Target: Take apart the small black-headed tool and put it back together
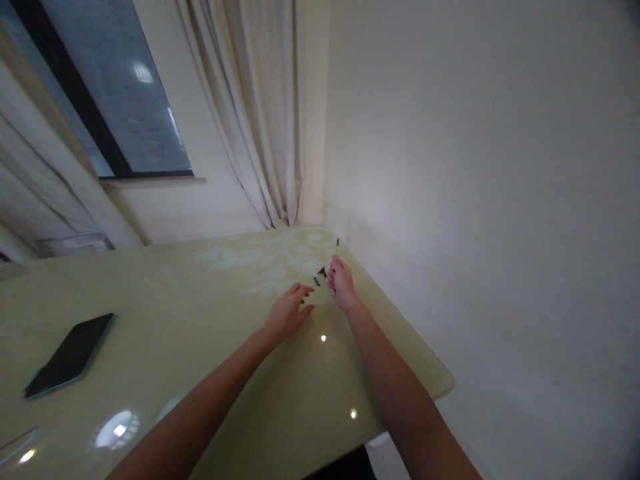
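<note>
Where two hands (291,312) (343,283) reach, three small pieces (317,281)

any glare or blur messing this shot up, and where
head view: dim, soft light overall; bright lamp reflections on the glossy table, another in the window; head view: far right corners darken; head view: the small dark piece near the left hand looks too small and soft to make out details
</note>
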Tool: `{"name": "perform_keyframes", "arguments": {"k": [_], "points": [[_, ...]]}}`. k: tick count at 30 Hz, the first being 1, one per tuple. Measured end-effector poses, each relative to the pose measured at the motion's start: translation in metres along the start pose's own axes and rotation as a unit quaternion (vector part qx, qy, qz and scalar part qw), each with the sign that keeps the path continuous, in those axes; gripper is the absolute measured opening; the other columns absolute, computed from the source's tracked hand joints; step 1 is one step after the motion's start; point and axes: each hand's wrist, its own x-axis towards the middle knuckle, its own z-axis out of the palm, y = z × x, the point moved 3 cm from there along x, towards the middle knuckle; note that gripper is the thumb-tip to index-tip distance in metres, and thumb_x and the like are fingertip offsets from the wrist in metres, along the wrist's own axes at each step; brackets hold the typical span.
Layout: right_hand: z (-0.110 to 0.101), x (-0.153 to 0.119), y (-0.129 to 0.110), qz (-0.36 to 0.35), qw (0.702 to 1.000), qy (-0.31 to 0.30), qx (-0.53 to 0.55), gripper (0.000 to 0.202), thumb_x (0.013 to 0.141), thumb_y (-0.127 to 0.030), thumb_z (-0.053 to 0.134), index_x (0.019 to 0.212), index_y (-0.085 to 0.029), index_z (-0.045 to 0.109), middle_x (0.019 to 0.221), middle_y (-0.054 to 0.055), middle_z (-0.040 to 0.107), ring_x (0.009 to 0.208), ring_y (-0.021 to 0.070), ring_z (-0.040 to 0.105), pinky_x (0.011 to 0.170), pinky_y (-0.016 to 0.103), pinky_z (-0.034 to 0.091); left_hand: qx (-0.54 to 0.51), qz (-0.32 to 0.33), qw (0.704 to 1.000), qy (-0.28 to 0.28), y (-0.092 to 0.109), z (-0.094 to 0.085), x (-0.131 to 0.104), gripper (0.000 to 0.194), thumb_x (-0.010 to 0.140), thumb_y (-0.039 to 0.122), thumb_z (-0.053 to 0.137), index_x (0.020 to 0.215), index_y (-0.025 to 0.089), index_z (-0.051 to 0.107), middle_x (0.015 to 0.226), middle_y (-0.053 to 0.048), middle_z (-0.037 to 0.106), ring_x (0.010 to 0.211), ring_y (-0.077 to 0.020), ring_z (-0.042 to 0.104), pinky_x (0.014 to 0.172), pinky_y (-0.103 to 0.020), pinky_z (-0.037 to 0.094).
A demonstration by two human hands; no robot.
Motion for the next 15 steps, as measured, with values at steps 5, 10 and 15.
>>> {"name": "perform_keyframes", "arguments": {"k": [5, 10, 15], "points": [[-0.021, 0.007, -0.006, 0.012, 0.996, 0.086, 0.027, 0.052, 0.090, -0.063, 0.063, 0.069, -0.026, 0.033, 0.048, -0.013, 0.029, 0.036, 0.0064, 0.021, 0.035, 0.021, 0.013, -0.003, -0.123, 0.992, -0.004, -0.019, 0.025, 0.050, 0.055, 0.085, 0.028, 0.075, 0.136, 0.014, 0.060, 0.115, -0.012, 0.071, 0.100, -0.0240, 0.071, 0.090, -0.033, 0.054], [-0.022, 0.005, -0.002, 0.004, 0.996, 0.091, 0.022, 0.050, 0.090, -0.061, 0.062, 0.069, -0.026, 0.034, 0.047, -0.013, 0.029, 0.036, 0.0066, 0.021, 0.034, 0.021, 0.013, 0.010, -0.181, 0.983, -0.006, -0.024, 0.037, 0.076, 0.058, 0.081, 0.041, 0.077, 0.133, 0.016, 0.066, 0.123, -0.016, 0.069, 0.112, -0.0299, 0.068, 0.093, -0.036, 0.051], [-0.019, 0.002, -0.002, -0.011, 0.997, 0.082, 0.000, 0.049, 0.090, -0.061, 0.062, 0.069, -0.025, 0.037, 0.048, -0.012, 0.030, 0.037, 0.0071, 0.024, 0.036, 0.022, 0.014, 0.015, -0.189, 0.982, -0.004, -0.021, 0.035, 0.082, 0.038, 0.084, 0.042, 0.072, 0.115, 0.021, 0.075, 0.118, -0.013, 0.070, 0.107, -0.0291, 0.068, 0.085, -0.035, 0.051]]}}
